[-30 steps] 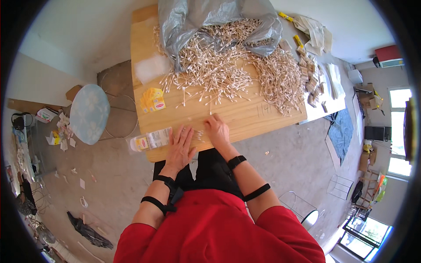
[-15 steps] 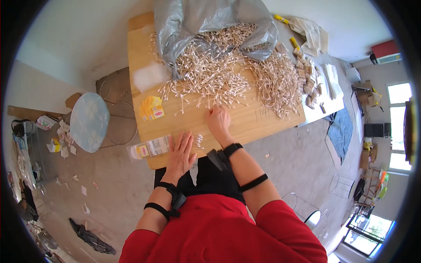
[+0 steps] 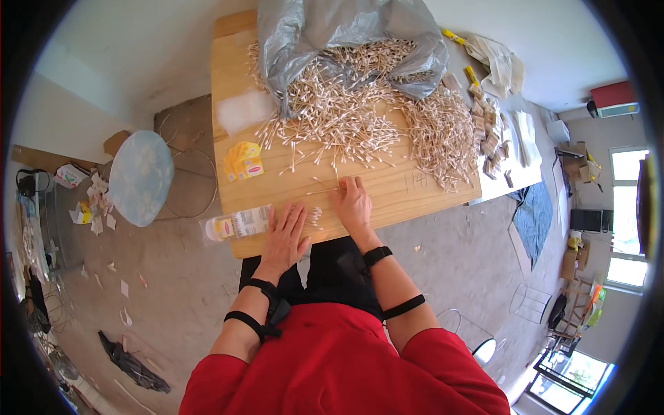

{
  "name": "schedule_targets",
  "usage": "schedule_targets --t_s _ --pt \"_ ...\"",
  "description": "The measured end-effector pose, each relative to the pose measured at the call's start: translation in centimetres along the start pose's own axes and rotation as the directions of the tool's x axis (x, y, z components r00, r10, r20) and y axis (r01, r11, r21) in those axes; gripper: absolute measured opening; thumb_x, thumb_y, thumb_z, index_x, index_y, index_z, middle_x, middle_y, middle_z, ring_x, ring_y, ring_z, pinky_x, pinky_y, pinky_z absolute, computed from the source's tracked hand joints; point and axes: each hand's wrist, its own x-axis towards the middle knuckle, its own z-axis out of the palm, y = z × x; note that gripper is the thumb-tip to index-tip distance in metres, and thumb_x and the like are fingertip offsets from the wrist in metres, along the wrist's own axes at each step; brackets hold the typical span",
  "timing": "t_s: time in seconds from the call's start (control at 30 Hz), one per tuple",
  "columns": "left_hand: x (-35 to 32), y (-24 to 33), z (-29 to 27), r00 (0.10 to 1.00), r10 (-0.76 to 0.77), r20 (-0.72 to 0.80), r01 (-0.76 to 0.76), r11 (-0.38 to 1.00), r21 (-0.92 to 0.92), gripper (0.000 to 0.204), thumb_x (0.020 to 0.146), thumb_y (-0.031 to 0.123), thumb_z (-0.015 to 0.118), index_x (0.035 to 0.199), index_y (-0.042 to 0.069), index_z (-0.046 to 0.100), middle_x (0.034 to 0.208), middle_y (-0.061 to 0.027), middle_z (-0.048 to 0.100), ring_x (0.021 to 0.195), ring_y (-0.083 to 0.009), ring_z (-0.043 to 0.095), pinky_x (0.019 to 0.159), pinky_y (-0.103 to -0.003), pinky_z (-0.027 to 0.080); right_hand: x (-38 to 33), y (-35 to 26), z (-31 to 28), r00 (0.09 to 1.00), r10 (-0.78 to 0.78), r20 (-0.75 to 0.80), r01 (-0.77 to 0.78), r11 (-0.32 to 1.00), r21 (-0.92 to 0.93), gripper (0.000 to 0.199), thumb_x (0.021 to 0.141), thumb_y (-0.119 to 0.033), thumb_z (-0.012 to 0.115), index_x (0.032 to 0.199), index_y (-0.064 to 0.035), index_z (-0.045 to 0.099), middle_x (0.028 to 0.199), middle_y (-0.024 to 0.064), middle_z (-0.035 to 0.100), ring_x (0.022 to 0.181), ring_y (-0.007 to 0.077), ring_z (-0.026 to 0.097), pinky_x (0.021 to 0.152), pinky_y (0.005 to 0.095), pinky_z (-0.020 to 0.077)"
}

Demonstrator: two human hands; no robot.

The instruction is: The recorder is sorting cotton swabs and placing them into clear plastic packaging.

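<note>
My left hand [image 3: 283, 242] lies flat with fingers stretched out over the near end of a clear plastic packet [image 3: 249, 221]. White tips of several cotton swabs [image 3: 314, 217] show just right of its fingers. My right hand [image 3: 354, 207] is closed in a pinch above the wooden tabletop [image 3: 290, 188], and thin cotton swabs [image 3: 337, 174] poke out at its fingertips. How many it holds is hidden. Beyond it spreads a large loose heap of cotton swabs [image 3: 339, 124], spilling from a grey plastic bag [image 3: 297, 41].
Yellow printed cards [image 3: 243, 162] and a stack of clear plastic sleeves [image 3: 245, 111] lie at the tabletop's left. A second swab pile [image 3: 443, 135] is on the right, beside small bundled brown pieces [image 3: 490, 145] on a white surface. A pale blue round stool [image 3: 142, 178] stands left.
My right hand has drawn slightly nearer to me from the heap, with swabs now showing at its fingertips. My left hand stays on the packet. The whole view has shifted a little.
</note>
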Motion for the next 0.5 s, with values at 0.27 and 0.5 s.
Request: schedule_targets --t_s 0.27,0.5 --pt "0.3 0.1 -0.4 0.999 -0.008 0.045 0.008 1.0 0.004 0.076 0.082 0.031 0.064 0.146 0.003 0.034 0.154 -0.0085 0.03 0.145 -0.0271 0.023 0.12 -0.055 0.009 2.1 0.8 -0.7 0.883 -0.447 0.141 0.456 0.889 -0.033 0.013 0.073 -0.013 0.071 0.082 -0.0075 0.063 0.097 0.0075 0.057 0.094 0.0295 0.058 0.073 0.0435 0.0497" --pt "0.0 0.0 -0.2 1.0 -0.006 0.02 0.006 1.0 -0.005 0.076 0.082 0.03 0.064 0.146 0.003 0.035 0.154 -0.0086 0.031 0.145 -0.0275 0.024 0.12 -0.054 0.009 -0.5 -0.3 0.0 0.982 -0.188 0.008 0.188 0.982 0.013 0.014 0.075 -0.014 0.071 0.083 -0.006 0.064 0.094 0.0107 0.058 0.088 0.0324 0.06 0.072 0.0445 0.0494"
